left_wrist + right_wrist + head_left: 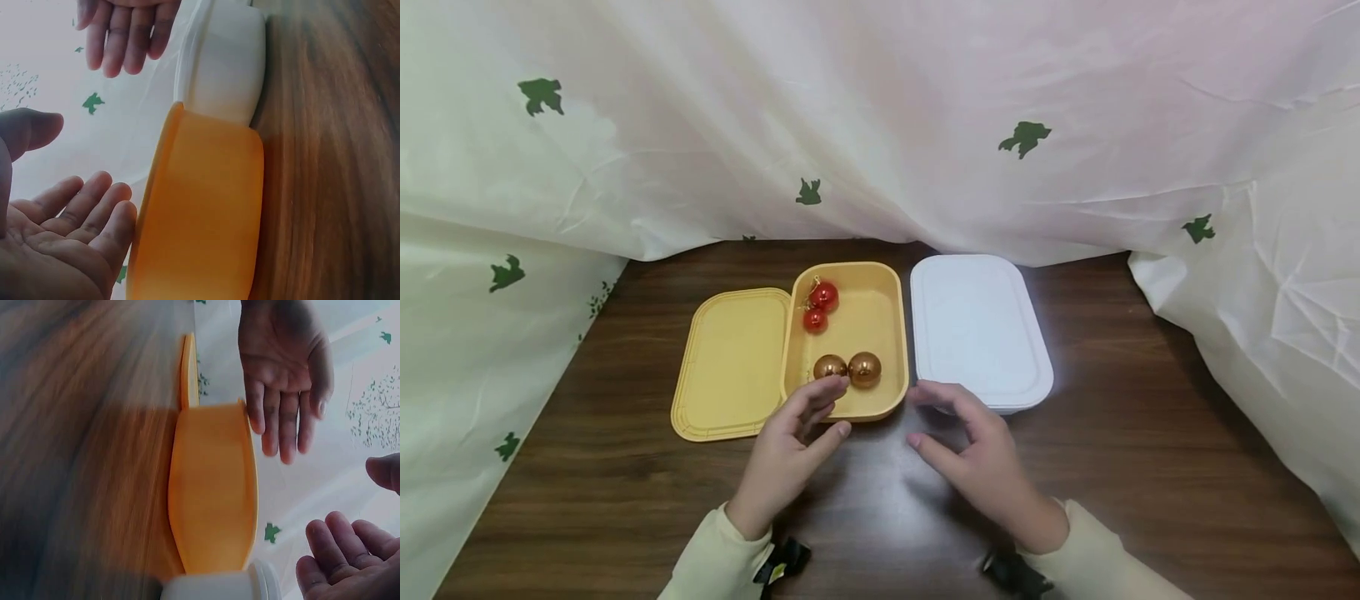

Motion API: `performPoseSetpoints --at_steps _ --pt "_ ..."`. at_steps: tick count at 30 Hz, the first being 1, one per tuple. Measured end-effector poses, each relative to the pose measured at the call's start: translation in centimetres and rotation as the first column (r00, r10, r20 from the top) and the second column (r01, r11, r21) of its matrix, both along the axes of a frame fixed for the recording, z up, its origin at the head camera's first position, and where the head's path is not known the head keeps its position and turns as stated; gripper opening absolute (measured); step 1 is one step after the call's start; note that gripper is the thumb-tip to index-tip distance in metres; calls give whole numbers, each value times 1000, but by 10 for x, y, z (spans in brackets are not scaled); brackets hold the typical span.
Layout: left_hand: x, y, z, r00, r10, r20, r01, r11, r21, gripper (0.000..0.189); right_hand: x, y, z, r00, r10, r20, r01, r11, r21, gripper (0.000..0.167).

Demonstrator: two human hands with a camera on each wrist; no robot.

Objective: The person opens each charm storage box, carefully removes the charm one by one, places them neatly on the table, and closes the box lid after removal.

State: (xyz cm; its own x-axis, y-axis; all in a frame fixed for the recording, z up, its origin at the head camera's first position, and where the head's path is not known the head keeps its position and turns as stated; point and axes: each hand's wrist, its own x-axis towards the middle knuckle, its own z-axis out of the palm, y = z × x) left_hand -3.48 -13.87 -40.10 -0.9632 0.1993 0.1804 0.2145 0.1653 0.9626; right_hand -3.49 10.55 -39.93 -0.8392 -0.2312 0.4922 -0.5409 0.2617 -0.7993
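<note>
A yellow plastic box (868,321) stands uncovered on the table. Two shiny red balls, an upper one (825,296) and a lower one (816,321), lie in its far left corner with some gold string. Two glossy copper-brown balls, a left one (830,367) and a right one (865,369), sit side by side near its front. Over the front left edge hovers my left hand (793,454), fingers loosely bent, holding nothing. My right hand (981,458), likewise holding nothing, is off the front right corner, palm turned inward. Both wrist views show the palms bare.
A yellow lid (733,358) lies left of the box, against its side. To the right stands a white box with its lid on (981,325). Behind everything hangs a pale curtain (910,133) with green bird shapes. The table (1120,450) is dark wood.
</note>
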Motion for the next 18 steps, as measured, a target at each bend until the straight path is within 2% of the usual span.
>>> performPoseSetpoints --at_steps 3,9,14,18 --pt "0 3 1 1000 -17 -3 17 1000 3 51 -2 7 1 999 -33 23 33 999 9 55" --pt "-1 14 0 998 -62 -11 62 998 7 52 -7 23 3 991 -116 68 108 988 113 51" --pt "0 27 -3 994 -107 38 105 993 47 52 -11 31 2 985 -163 60 153 977 149 48" --pt "0 39 -4 983 -162 83 156 985 74 53 -14 35 4 979 -194 59 180 965 189 49"
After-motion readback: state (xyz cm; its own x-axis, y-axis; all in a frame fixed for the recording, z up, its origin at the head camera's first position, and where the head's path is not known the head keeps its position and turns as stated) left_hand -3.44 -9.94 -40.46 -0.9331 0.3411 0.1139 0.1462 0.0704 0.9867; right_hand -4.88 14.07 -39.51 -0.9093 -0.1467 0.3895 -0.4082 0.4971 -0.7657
